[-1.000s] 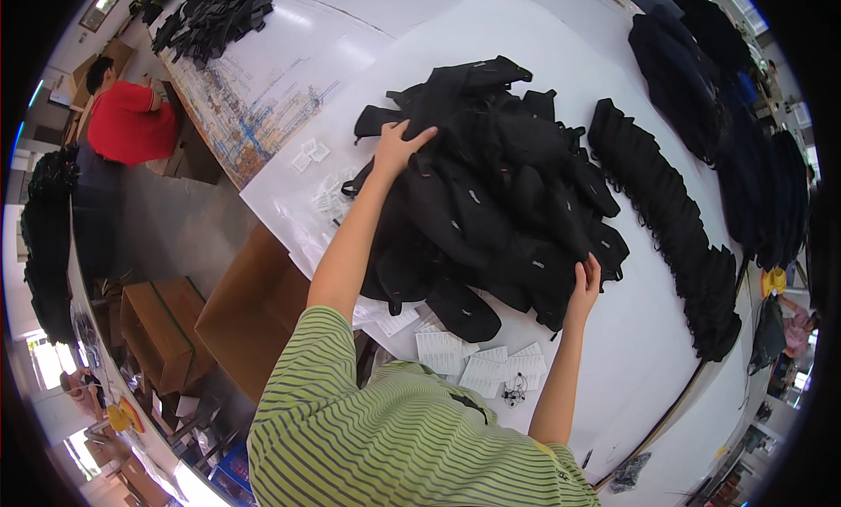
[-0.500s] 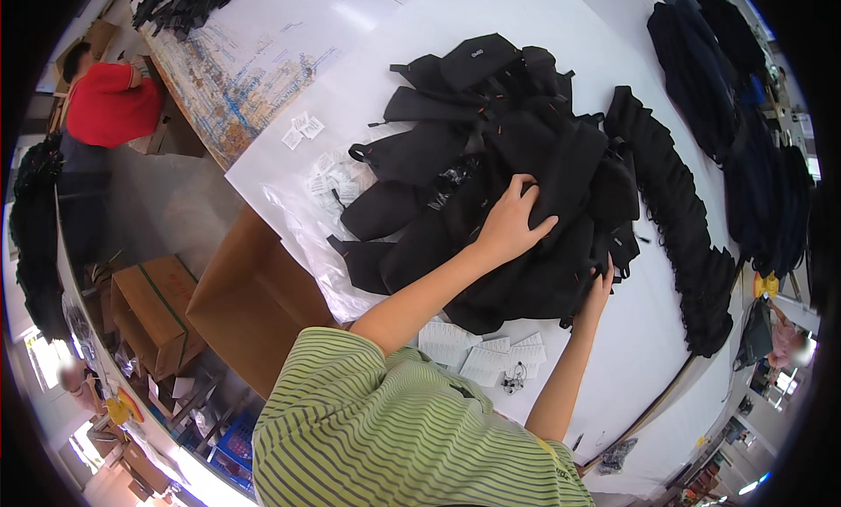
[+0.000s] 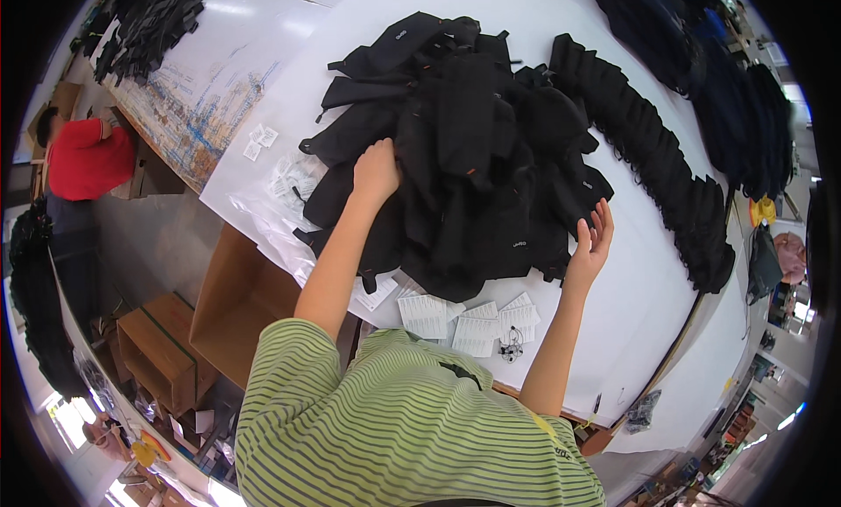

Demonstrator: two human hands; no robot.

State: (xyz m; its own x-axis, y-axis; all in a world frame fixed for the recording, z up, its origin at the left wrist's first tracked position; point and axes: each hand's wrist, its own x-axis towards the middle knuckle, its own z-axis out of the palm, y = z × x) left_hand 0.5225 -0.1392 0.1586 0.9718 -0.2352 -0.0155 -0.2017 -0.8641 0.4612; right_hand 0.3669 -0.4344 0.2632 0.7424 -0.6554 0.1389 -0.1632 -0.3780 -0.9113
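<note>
A big heap of black fabric bags (image 3: 477,113), some with small orange tabs, covers the middle of the white table. My left hand (image 3: 377,170) is closed at the heap's left side, its fingers curled into the black fabric of a bag; the fingertips are partly hidden. To the right of the heap, my right hand (image 3: 593,242) is open with fingers apart, beside a bag's edge and holding nothing. Printed white paper slips (image 3: 423,316) lie in front of the heap, with a small bunch of black cords (image 3: 511,345) beside them.
A row of overlapping black pieces (image 3: 653,152) runs along the table's right side. Clear plastic (image 3: 267,214) and small white labels (image 3: 260,139) lie at left. Below the left edge stands an open cardboard box (image 3: 250,297). A person in red (image 3: 90,159) is at far left.
My left hand has moved left, from the heap's top to its left side. My right hand has come off the bags and opened. The heap's top bags have shifted, and the whole view has turned slightly.
</note>
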